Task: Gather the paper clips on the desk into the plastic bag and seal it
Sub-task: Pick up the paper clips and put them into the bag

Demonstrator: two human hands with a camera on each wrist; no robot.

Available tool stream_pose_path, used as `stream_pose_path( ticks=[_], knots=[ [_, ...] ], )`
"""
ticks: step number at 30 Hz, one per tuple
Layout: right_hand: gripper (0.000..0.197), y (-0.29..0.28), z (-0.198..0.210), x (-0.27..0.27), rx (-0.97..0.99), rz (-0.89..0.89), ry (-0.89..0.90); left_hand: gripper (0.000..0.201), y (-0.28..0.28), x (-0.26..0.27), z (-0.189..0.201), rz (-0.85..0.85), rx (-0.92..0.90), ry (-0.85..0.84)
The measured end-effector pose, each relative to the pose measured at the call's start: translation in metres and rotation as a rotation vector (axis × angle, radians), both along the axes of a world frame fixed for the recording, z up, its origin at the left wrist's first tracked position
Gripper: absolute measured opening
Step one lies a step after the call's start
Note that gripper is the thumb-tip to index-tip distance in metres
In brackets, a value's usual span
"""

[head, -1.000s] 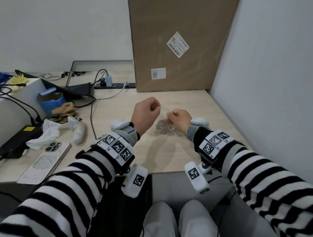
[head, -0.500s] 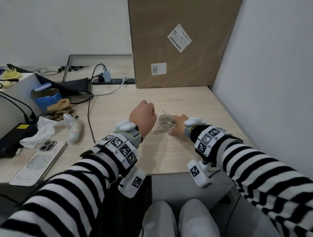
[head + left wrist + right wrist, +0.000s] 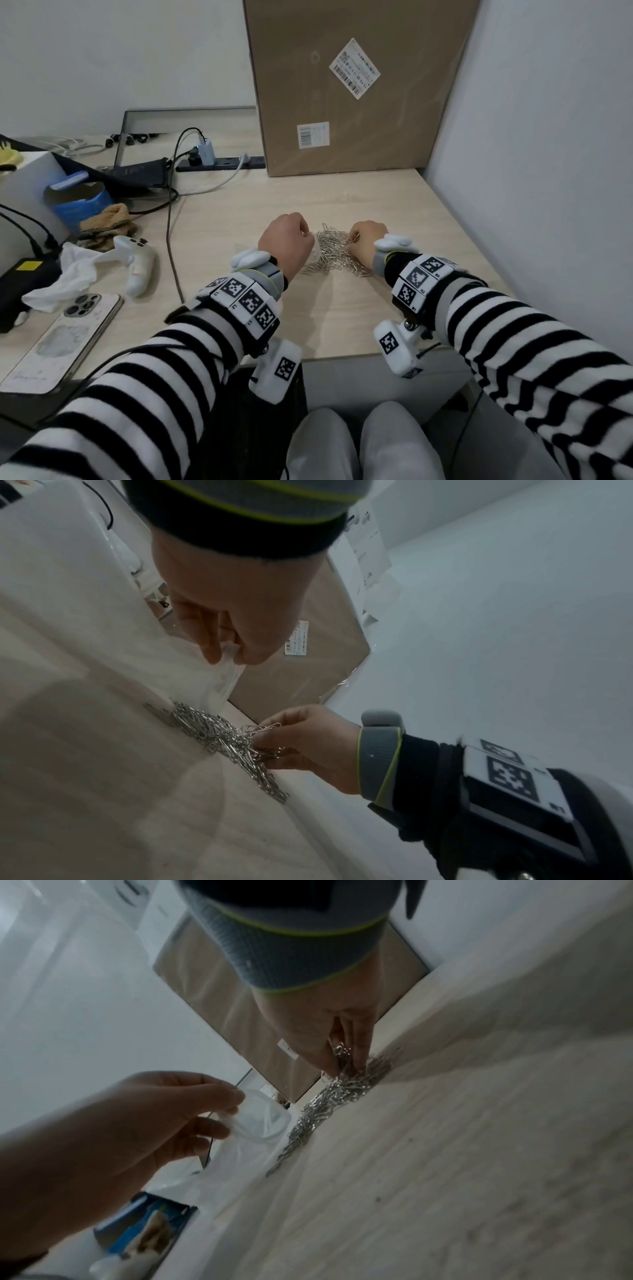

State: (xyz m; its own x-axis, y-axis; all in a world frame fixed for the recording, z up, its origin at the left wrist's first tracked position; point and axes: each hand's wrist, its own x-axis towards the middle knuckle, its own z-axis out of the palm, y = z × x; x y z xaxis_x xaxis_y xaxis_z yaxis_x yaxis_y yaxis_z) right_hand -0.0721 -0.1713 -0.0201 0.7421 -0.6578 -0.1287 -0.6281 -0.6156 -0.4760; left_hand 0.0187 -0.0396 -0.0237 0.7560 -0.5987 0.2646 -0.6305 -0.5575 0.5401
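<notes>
A pile of silver paper clips (image 3: 334,251) (image 3: 219,734) (image 3: 329,1099) lies on the light wooden desk (image 3: 342,315) between my two hands. My left hand (image 3: 287,240) (image 3: 226,653) (image 3: 192,1104) pinches the rim of a clear plastic bag (image 3: 260,1118) (image 3: 219,674), its mouth held open just left of the pile. My right hand (image 3: 364,240) (image 3: 274,742) (image 3: 342,1056) digs into the pile's right side, its fingers curled round a bunch of clips.
A big cardboard box (image 3: 356,89) leans against the back wall, and a white wall (image 3: 548,171) closes the right side. Left of the hands lie a cable (image 3: 169,240), a white game controller (image 3: 137,263), a tissue (image 3: 65,277) and a phone (image 3: 61,339).
Both hands dropped to the desk. The right hand went from above the pile down into it and now grips clips. The left hand brought the bag down beside the pile.
</notes>
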Motion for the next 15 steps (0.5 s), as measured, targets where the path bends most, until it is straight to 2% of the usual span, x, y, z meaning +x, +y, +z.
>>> stream_pose_path(
  ticks=[4,6,11,15],
  knots=[
    [0.008,-0.008,-0.015,-0.006,0.299,-0.208,-0.352,0.013,-0.003,-0.002,0.005,0.019,-0.044,0.044],
    [0.007,-0.010,-0.012,-0.006,0.437,-0.257,-0.497,0.012,-0.006,-0.002,0.009,0.021,-0.069,0.080],
    [0.017,-0.004,0.017,-0.004,0.626,-0.168,-0.733,0.005,-0.015,-0.002,0.019,0.011,-0.138,0.171],
    [0.018,0.000,0.034,-0.001,0.631,-0.091,-0.744,0.004,-0.022,-0.004,0.026,0.012,-0.198,0.217]
  ],
)
